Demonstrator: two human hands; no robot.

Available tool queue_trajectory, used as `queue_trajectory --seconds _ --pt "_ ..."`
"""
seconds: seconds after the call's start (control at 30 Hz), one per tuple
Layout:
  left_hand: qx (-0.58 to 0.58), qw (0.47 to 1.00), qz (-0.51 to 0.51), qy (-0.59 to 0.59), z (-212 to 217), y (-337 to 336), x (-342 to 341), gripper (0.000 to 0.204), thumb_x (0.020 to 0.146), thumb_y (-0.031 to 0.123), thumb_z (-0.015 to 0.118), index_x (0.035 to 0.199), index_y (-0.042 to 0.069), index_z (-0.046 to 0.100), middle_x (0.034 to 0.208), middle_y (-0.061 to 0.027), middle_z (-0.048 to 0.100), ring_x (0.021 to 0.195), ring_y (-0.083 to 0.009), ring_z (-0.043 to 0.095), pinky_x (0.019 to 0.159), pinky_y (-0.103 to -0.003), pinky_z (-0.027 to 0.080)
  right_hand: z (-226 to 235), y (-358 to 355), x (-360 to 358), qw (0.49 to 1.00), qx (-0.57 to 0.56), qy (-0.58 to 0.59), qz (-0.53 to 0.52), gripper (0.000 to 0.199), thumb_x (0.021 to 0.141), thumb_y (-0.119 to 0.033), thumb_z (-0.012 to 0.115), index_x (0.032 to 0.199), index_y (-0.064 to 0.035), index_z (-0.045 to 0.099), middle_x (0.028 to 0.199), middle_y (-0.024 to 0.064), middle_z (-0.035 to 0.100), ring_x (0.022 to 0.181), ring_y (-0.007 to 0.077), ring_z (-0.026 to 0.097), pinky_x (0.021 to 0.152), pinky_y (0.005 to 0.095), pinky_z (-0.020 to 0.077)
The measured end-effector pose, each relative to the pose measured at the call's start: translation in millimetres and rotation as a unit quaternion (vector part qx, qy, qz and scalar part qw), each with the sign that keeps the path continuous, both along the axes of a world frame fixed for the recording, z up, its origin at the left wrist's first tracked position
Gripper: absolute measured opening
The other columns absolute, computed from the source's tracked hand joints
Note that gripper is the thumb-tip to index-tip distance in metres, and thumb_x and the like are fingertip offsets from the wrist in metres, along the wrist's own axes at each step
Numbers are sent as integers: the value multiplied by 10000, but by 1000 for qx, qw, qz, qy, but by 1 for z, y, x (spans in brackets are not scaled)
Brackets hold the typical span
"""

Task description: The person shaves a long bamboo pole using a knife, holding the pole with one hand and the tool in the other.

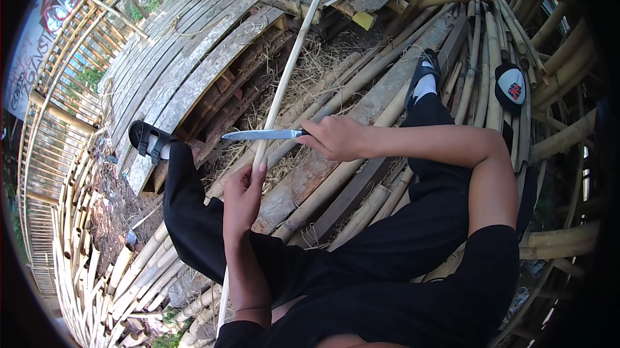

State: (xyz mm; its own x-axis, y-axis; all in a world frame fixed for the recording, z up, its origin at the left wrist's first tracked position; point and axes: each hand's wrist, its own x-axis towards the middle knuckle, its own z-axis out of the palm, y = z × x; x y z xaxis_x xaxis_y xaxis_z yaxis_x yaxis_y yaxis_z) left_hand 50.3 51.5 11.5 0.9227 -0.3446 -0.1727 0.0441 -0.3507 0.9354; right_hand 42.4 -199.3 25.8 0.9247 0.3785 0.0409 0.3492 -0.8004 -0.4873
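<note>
A long pale bamboo strip (pixel 288 71) runs from beside my body up toward the wooden platforms. My left hand (pixel 243 194) is closed around it, thumb lying along its face. In my right hand (pixel 337 137) is a knife (pixel 261 135), gripped by its dark handle. The blade points left and crosses the strip just above my left hand. Whether the edge touches the strip, I cannot tell. The strip's lower part passes behind my left forearm and shows again near the bottom edge.
Bamboo poles (pixel 361 96) lie under and around my legs. A grey slatted wooden platform (pixel 174 51) stands at the left, beside my sandalled foot (pixel 152 141). Shavings (pixel 310 67) litter the ground ahead. A cap (pixel 510 88) rests on poles at the right. A bamboo fence (pixel 61 83) curves along the left.
</note>
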Motion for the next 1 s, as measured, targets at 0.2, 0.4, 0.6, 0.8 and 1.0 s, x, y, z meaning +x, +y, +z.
queue_trajectory --seconds 0.2,0.4,0.6,0.8,1.0 --pt "19 999 -17 28 15 -4 -5 326 848 264 680 688 13 547 555 54 399 523 -33 320 462 -244 262 -3 -27 20 995 -85 -51 -18 311 965 -306 424 882 -8 457 558 193 535 572 423 570 528 503 451" --pt "-3 999 -31 38 31 4 -11 244 862 245 664 797 16 612 622 101 416 553 -1 315 485 -208 213 8 -179 75 897 -80 -127 -415 487 976 -391 326 851 16 563 802 292 611 842 462 585 734 549 453" --pt "-18 999 38 20 27 2 -6 358 899 309 621 696 21 560 562 85 349 523 -17 273 455 -242 196 17 -119 42 915 50 -126 -380 446 972 -381 382 847 16 543 746 262 579 763 462 553 657 504 416" --pt "-8 999 22 -39 4 -2 -5 401 882 324 635 683 -13 547 538 55 341 508 -41 285 449 -265 216 43 -54 21 988 -13 -32 -151 397 967 -372 409 840 -11 515 623 211 554 633 430 568 562 485 432" --pt "26 1000 -7 -2 14 -2 -8 262 870 249 653 814 -3 609 599 89 398 546 -4 318 482 -221 225 18 3 1 997 -73 12 7 309 950 -314 465 878 -14 483 578 187 544 576 404 578 530 499 451"
